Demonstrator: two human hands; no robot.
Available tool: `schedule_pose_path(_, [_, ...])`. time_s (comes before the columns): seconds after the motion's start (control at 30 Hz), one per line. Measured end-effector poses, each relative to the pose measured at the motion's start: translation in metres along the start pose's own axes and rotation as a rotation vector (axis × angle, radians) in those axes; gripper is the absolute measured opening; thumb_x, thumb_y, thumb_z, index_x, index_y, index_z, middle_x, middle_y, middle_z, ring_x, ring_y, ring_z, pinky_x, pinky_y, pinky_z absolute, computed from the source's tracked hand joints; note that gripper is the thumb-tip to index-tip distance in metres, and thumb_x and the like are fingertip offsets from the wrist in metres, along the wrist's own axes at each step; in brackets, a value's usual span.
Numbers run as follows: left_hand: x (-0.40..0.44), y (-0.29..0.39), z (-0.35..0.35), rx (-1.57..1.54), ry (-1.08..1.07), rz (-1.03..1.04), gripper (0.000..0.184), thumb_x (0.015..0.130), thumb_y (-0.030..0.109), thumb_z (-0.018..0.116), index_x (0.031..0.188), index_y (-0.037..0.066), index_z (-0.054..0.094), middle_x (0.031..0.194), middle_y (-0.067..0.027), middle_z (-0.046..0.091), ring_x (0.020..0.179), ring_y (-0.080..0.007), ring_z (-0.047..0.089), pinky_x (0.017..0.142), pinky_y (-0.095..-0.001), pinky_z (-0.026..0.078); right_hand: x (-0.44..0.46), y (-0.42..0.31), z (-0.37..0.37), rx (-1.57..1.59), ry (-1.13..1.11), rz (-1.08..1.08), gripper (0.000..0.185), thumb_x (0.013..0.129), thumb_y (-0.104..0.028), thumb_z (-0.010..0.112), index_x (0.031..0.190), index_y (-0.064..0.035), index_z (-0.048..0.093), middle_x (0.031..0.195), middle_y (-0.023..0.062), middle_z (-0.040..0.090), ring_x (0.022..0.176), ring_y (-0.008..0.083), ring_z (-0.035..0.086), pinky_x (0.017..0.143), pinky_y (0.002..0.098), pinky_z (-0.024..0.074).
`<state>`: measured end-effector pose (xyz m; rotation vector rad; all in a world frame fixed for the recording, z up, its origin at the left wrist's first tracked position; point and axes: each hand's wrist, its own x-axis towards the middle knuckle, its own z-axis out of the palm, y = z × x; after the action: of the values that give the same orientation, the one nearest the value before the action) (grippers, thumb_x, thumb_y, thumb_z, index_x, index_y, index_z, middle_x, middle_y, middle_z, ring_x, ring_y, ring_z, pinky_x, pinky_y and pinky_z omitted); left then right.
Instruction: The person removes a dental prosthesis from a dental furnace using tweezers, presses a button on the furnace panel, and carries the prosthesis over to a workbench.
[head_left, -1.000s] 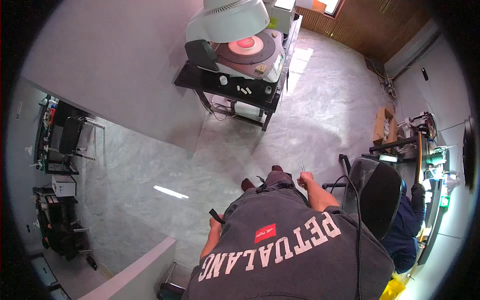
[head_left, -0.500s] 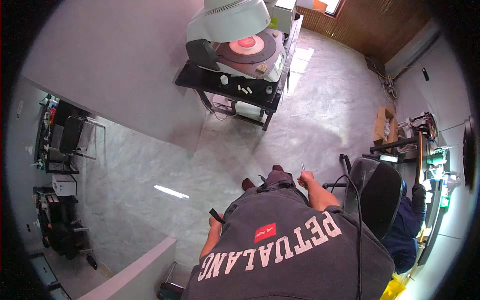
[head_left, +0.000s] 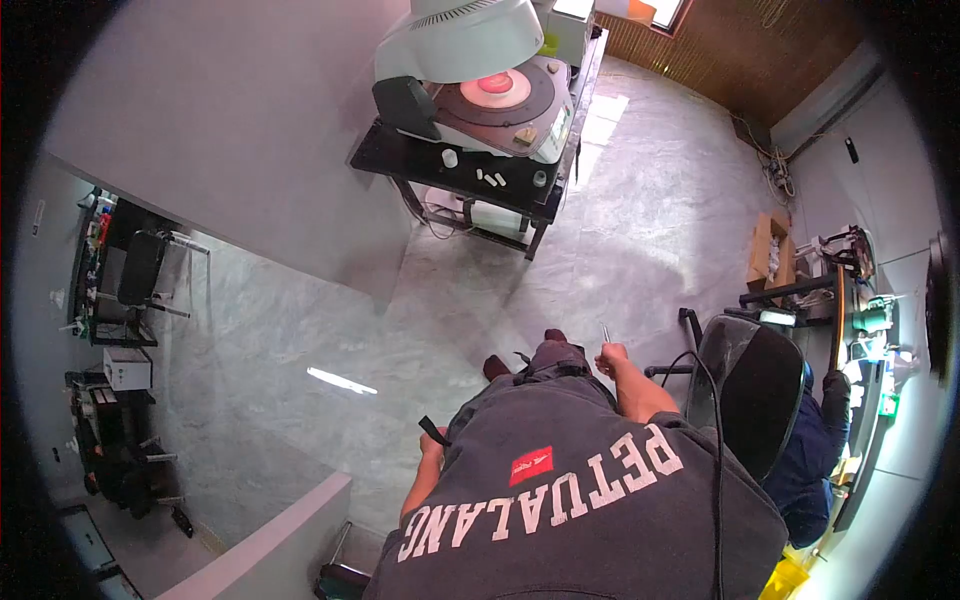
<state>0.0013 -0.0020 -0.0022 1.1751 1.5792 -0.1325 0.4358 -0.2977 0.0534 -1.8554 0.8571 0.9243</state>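
My right hand [head_left: 611,358] is closed around a thin, silvery, pointed tool [head_left: 605,333] that sticks up from the fist; its exact kind is too small to tell. At my other side, my left hand [head_left: 432,442] is closed at the edge of my dark grey shirt [head_left: 590,530]. A short black strap [head_left: 431,429] projects from that hand, whose fingers are partly hidden. Both hands are low beside my body, apart from each other.
Ahead, a black table [head_left: 400,152] bears a white machine with a round plate [head_left: 500,95]. To my right are a black office chair [head_left: 755,390], a seated person in dark blue [head_left: 810,460] and a lit workbench. A low wall [head_left: 270,545] stands at left.
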Motion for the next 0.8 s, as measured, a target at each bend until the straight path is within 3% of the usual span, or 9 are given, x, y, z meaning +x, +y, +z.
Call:
schedule_pose_path(0.07, [-0.003, 0.003, 0.003, -0.124, 0.007, -0.081, 0.022, 0.073, 0.021, 0.072, 0.086, 0.003, 0.076, 0.081, -0.007, 0.071, 0.071, -0.0225, 0.068, 0.066, -0.0375, 0.053, 0.0, 0.0, 0.001, 0.006, 0.002, -0.005, 0.022, 0.091, -0.017, 0.045, 0.086, 0.0018, 0.055, 0.067, 0.0146, 0.062, 0.048, 0.0216, 0.058, 0.039, 0.0334, 0.043])
schedule_pose_path(0.17, [-0.001, 0.005, 0.002, 0.054, 0.042, -0.04, 0.023, 0.073, 0.021, 0.072, 0.088, 0.003, 0.076, 0.082, -0.0073, 0.071, 0.072, -0.0222, 0.068, 0.067, -0.0376, 0.053, 0.012, 0.005, 0.002, 0.027, -0.014, 0.0, 0.022, 0.091, -0.017, 0.045, 0.084, 0.0016, 0.055, 0.066, 0.0145, 0.061, 0.047, 0.0215, 0.057, 0.038, 0.0333, 0.0417])
schedule_pose_path(0.47, [0.007, -0.006, 0.0, -0.078, 0.001, -0.016, 0.022, 0.075, 0.02, 0.073, 0.089, 0.003, 0.076, 0.081, -0.007, 0.071, 0.073, -0.0211, 0.068, 0.065, -0.0382, 0.051, -0.003, -0.004, 0.001, 0.002, -0.003, 0.007, 0.024, 0.09, -0.018, 0.046, 0.083, 0.0031, 0.056, 0.067, 0.015, 0.063, 0.049, 0.0215, 0.059, 0.041, 0.0336, 0.0455])
schedule_pose_path(0.67, [-0.003, 0.006, 0.0, -0.009, 0.007, -0.041, 0.02, 0.072, 0.016, 0.074, 0.086, 0.002, 0.075, 0.077, -0.0068, 0.069, 0.068, -0.0208, 0.066, 0.062, -0.0375, 0.05, 0.0, -0.002, 0.002, -0.017, 0.016, 0.006, 0.025, 0.091, -0.019, 0.046, 0.085, 0.0025, 0.057, 0.067, 0.0144, 0.062, 0.051, 0.0219, 0.06, 0.044, 0.0335, 0.0491])
schedule_pose_path(0.8, [0.003, 0.001, 0.001, -0.083, 0.0, -0.07, 0.019, 0.071, 0.016, 0.074, 0.083, 0.002, 0.075, 0.075, -0.0058, 0.068, 0.065, -0.0207, 0.065, 0.06, -0.0379, 0.05, 0.006, -0.001, 0.003, 0.03, 0.003, 0.019, 0.026, 0.092, -0.021, 0.046, 0.084, 0.0022, 0.056, 0.067, 0.0147, 0.062, 0.05, 0.0219, 0.059, 0.042, 0.0339, 0.0468])
